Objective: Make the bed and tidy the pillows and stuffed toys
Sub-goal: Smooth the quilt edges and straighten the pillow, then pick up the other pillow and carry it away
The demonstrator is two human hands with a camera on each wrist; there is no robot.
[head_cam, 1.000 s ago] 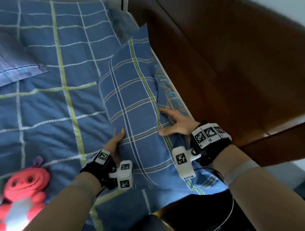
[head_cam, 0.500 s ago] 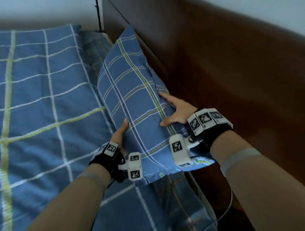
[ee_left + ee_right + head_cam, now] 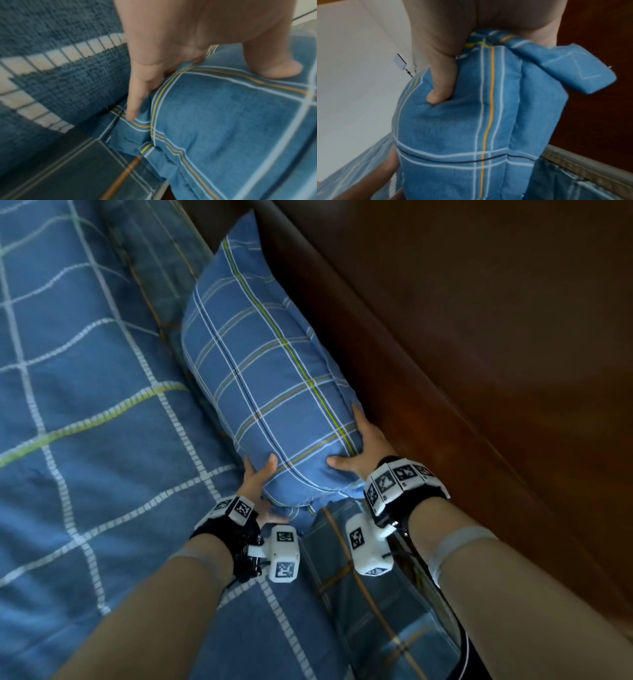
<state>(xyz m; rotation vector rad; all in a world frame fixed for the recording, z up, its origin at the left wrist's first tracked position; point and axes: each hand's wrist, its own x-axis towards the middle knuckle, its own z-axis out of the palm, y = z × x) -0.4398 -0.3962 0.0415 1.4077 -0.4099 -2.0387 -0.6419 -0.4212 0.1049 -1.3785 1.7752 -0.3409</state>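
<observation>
A blue plaid pillow (image 3: 260, 371) stands tilted on its long edge against the dark wooden headboard (image 3: 445, 337), its lower edge on the sheet. My left hand (image 3: 258, 477) grips its near left corner, thumb on the top face and fingers down the side; the left wrist view shows those fingers (image 3: 137, 97) along the pillow (image 3: 223, 121). My right hand (image 3: 363, 446) grips the near right corner, thumb pressed into the front, the other fingers behind. In the right wrist view the thumb (image 3: 440, 83) dents the pillow (image 3: 453, 128).
A blue checked blanket (image 3: 68, 440) covers the bed to the left of the pillow. A darker plaid sheet (image 3: 359, 611) lies bare along the headboard side under my wrists. The headboard fills the right of the head view.
The pillow has come down from mid-air and now leans against the headboard. Both hands have shifted to its near corners. The red stuffed toy seen one second ago is out of view.
</observation>
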